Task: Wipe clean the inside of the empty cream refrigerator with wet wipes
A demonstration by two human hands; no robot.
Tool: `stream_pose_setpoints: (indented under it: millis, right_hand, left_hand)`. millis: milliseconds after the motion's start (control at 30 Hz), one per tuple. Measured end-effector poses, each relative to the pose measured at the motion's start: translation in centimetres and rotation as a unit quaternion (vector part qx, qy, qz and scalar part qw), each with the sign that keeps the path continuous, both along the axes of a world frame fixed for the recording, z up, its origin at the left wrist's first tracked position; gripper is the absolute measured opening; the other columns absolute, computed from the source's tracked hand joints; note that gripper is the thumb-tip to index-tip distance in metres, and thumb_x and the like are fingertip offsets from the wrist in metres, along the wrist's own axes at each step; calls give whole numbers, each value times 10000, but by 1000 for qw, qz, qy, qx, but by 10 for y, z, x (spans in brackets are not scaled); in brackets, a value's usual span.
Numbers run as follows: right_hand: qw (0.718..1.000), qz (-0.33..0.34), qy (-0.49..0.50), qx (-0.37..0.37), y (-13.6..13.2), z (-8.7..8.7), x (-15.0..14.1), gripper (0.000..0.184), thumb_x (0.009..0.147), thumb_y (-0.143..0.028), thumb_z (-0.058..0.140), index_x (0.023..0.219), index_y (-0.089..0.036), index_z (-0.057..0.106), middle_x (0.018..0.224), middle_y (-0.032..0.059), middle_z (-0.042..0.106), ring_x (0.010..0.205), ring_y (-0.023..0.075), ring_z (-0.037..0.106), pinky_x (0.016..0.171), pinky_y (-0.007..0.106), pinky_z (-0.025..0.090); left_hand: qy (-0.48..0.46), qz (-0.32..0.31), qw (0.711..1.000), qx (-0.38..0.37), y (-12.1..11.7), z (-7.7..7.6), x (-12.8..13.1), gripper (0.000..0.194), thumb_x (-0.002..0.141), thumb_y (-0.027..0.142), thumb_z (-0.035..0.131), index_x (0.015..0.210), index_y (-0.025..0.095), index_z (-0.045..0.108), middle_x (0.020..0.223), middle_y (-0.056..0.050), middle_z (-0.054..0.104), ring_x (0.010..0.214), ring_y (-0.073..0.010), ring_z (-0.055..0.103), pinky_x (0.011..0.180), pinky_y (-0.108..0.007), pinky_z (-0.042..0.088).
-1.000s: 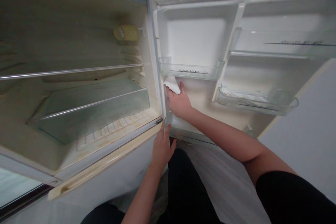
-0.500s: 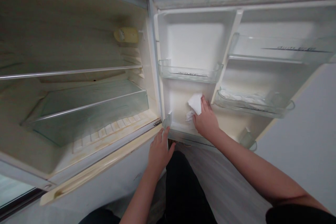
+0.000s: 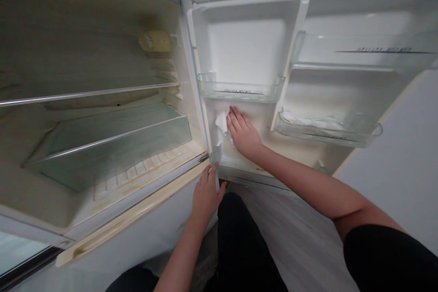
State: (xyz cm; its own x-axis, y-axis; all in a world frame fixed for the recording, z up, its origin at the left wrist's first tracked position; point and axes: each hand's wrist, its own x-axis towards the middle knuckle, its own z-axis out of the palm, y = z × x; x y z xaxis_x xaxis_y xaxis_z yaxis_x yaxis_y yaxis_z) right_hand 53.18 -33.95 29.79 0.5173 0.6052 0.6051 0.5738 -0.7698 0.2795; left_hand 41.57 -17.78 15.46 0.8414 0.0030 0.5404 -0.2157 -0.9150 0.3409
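My right hand (image 3: pixel 243 133) presses a crumpled white paper towel (image 3: pixel 222 123) against the inner panel of the open fridge door (image 3: pixel 251 48). It works below a clear door shelf (image 3: pixel 241 91) and above the bottom door shelf (image 3: pixel 253 177). Part of the towel is hidden under my fingers. My left hand (image 3: pixel 205 191) rests with its fingers apart at the lower hinge-side corner of the door, next to the bottom shelf's end. It holds nothing.
To the left, the fridge compartment (image 3: pixel 137 187) holds a glass shelf edge (image 3: pixel 92 93) and a clear drawer (image 3: pixel 119 146). More clear shelves (image 3: pixel 325 133) are on the door's right side. A lower door (image 3: pixel 147 228) is beneath, and my legs (image 3: pixel 242 242) are below.
My right hand has slid the paper towel left across the door panel, toward the hinge side. The left hand stays in about the same place. The view has shifted slightly.
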Motion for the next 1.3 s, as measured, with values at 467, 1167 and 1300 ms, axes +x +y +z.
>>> stream_pose_setpoints:
  millis: [467, 1167, 1300]
  right_hand:
    - [996, -27, 71, -54, -104, -36, -41, 583, 988, -72, 305, 1558, -50, 427, 1647, 188, 337, 1588, 279, 215, 1272, 550, 280]
    - [918, -298, 46, -257, -214, -16, -111, 351, 940, -89, 431, 1031, 16, 753, 1056, 272, 694, 1063, 366, 615, 1008, 498, 423]
    - [918, -287, 129, -242, -205, -20, -92, 326, 944, -67, 435, 1020, -25, 749, 1023, 235, 710, 998, 319, 663, 900, 437, 459]
  left_hand:
    - [-7, 0, 1000, 10, 0, -1, 1, 650, 949, 334, 590, 1525, 176, 333, 1466, -208, 506, 1341, -359, 560, 1003, -516, 572]
    - [0, 5, 1000, 29, -2, -1, -2, 669, 951, 350, 589, 1543, 183, 325, 1463, -205, 504, 1279, -353, 606, 948, -488, 597]
    - [8, 10, 999, 31, -2, 0, -3, 683, 945, 352, 594, 1548, 197, 314, 1475, -198, 498, 1224, -358, 638, 884, -480, 615]
